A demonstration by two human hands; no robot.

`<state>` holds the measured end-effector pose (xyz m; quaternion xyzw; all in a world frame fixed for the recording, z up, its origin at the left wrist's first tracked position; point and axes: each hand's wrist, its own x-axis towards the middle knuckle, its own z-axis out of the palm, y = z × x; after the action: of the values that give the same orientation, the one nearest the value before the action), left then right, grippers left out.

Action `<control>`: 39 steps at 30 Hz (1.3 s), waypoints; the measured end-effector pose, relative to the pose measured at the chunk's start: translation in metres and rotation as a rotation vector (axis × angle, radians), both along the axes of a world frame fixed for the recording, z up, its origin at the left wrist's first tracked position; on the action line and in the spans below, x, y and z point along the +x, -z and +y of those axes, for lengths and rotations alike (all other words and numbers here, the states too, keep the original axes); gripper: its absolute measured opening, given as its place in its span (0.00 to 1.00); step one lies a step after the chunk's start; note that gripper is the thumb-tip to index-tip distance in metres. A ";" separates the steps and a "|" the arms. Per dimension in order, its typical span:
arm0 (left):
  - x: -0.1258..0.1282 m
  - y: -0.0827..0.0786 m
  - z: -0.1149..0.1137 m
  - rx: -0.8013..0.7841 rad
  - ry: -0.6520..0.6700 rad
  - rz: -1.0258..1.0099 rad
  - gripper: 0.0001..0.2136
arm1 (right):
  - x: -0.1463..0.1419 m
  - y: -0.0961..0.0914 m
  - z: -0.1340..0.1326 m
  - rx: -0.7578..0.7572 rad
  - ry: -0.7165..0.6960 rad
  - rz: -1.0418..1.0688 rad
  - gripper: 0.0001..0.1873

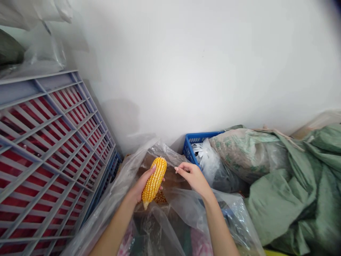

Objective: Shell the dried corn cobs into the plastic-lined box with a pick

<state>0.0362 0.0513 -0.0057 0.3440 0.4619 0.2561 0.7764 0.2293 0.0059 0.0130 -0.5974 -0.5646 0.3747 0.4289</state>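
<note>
My left hand (pixel 138 188) is closed around a yellow corn cob (pixel 154 180), held upright over an open clear plastic bag (pixel 183 202). Loose corn kernels (pixel 160 197) lie inside the bag just below the cob. My right hand (pixel 192 176) hovers to the right of the cob's tip, a short gap away from it. Its fingers are curled together in a pinch pointing toward the cob; whether anything is between them I cannot make out.
A grey-blue slatted plastic crate (pixel 50 149) with red contents leans at the left. A blue plastic basket (pixel 194 142) stands by the white wall, holding a white plastic bag (pixel 207 156). Green woven sacks (pixel 287 177) pile up on the right.
</note>
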 end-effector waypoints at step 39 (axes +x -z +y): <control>-0.015 0.035 -0.004 0.094 -0.018 0.192 0.23 | -0.072 0.051 0.009 -0.056 0.212 -0.229 0.12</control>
<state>0.0210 0.0468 -0.0410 0.3990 0.5247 0.2503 0.7091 0.1574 0.0150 -0.0382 -0.7042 -0.5330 0.2721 0.3820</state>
